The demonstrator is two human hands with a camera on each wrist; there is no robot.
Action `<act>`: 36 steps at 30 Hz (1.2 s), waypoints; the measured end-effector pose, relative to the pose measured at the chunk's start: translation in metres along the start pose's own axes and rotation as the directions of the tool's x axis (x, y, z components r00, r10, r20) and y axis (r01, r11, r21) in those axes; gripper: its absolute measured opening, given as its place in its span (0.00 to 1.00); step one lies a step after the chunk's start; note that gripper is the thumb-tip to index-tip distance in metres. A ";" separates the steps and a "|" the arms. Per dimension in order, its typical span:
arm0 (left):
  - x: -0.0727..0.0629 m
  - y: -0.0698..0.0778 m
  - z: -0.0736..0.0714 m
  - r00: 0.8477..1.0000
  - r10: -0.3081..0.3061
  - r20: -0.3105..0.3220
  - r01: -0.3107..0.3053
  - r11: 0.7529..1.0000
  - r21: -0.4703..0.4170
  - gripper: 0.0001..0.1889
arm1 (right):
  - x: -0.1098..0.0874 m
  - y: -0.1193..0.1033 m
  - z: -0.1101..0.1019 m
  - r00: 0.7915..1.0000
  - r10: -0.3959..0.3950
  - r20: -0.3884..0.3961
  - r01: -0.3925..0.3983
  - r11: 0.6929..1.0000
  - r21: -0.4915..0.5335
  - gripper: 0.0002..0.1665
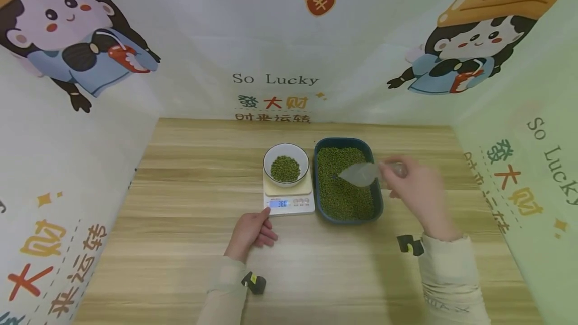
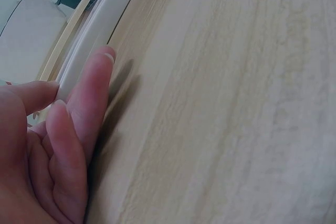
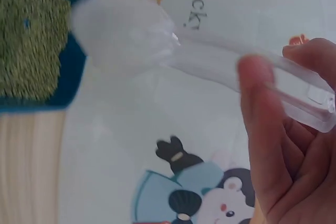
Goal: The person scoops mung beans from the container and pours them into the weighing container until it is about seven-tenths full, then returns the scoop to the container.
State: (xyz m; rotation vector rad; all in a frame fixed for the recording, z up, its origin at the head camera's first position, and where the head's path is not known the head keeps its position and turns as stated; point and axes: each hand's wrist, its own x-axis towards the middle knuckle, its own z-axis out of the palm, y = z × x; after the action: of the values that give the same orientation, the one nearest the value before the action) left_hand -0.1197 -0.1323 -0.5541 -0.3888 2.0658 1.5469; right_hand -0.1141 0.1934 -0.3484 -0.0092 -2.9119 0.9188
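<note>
My right hand (image 1: 417, 184) grips the handle of a clear plastic scoop (image 1: 358, 174), whose bowl hangs over the right part of a dark blue tub (image 1: 379, 209) of small green beans (image 1: 345, 199). No beans show in the scoop (image 3: 123, 35) in the right wrist view. My left hand (image 1: 250, 232) rests at the front left corner of a white kitchen scale (image 1: 291, 209), its thumb touching the corner, the other fingers (image 2: 97, 93) loosely extended along the front. On the scale stands a white bowl (image 1: 304, 159) with a dark rim, holding a small heap of green beans (image 1: 285, 168). The display reads about 38.0.
Scale and tub stand side by side with a narrow gap, on a wood-grain tabletop (image 1: 198, 174). A printed white cloth (image 1: 217, 29) with cartoon figures and lettering hangs behind and at both sides. Each sleeved wrist wears a black device.
</note>
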 end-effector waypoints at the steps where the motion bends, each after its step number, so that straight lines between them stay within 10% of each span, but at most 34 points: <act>1: 0.000 0.000 0.000 1.000 -0.001 -0.002 0.001 1.000 -0.003 0.29 | 0.001 0.001 -0.004 1.000 -0.001 -0.010 0.000 1.000 -0.021 0.28; 8: -0.002 0.002 -0.002 1.000 -0.010 -0.001 0.010 1.000 -0.014 0.29 | 0.006 0.002 -0.016 0.999 -0.024 -0.036 0.020 0.991 -0.131 0.33; 17: 0.000 0.003 -0.003 1.000 -0.007 -0.002 0.007 1.000 -0.018 0.29 | -0.001 0.012 0.021 0.997 -0.035 0.070 0.042 0.994 -0.099 0.33; 27: -0.002 0.008 -0.002 1.000 -0.010 -0.007 0.010 1.000 -0.006 0.29 | -0.040 0.031 0.068 0.971 -0.001 -0.238 0.005 1.000 0.019 0.23; 36: -0.004 0.006 -0.002 1.000 -0.026 0.008 0.026 1.000 -0.010 0.29 | -0.051 0.042 0.111 0.987 -0.065 -0.149 0.042 0.987 -0.155 0.23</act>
State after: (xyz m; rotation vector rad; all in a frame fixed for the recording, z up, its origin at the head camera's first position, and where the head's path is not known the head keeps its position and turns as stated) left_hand -0.1201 -0.1328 -0.5465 -0.4107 2.0398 1.5423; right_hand -0.0735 0.1623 -0.4676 -0.0112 -2.8152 0.6556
